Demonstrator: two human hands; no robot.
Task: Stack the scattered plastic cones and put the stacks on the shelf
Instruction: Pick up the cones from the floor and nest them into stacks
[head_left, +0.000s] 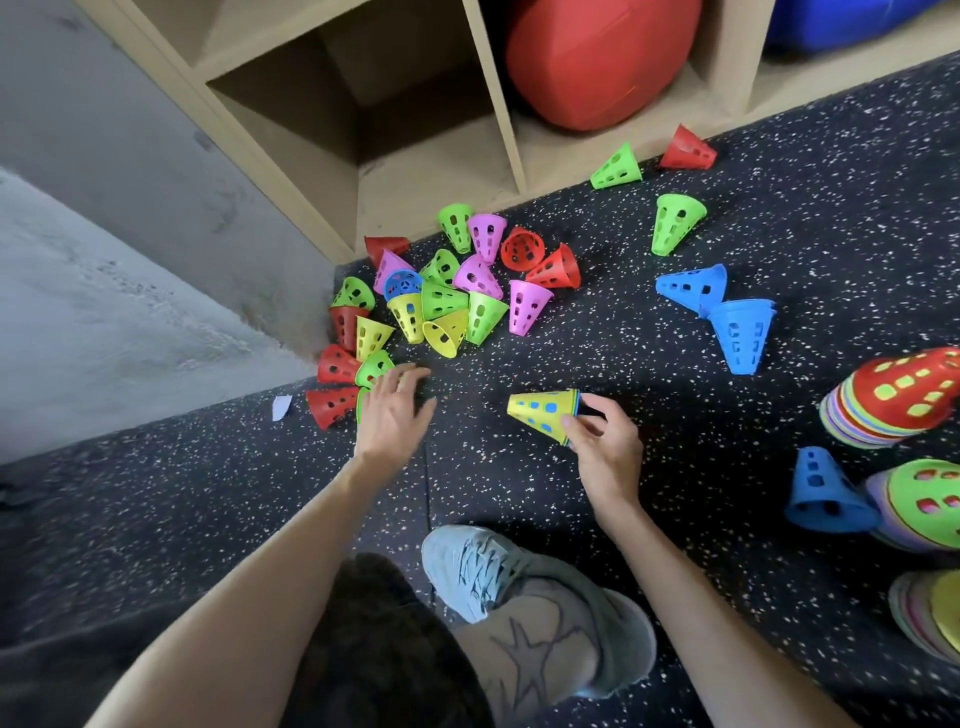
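The right hand is seen pinching the wide rim of a short yellow-topped stack, long axis lying level, tip pointing left toward the left hand, which is spread with loose fingers and holds nothing. The nearest loose cone, a green one, is touched at the left fingertips, edge of the main heap. Beyond, the shelf bay nearest the heap is bare, while a red cushion fills its neighbour.
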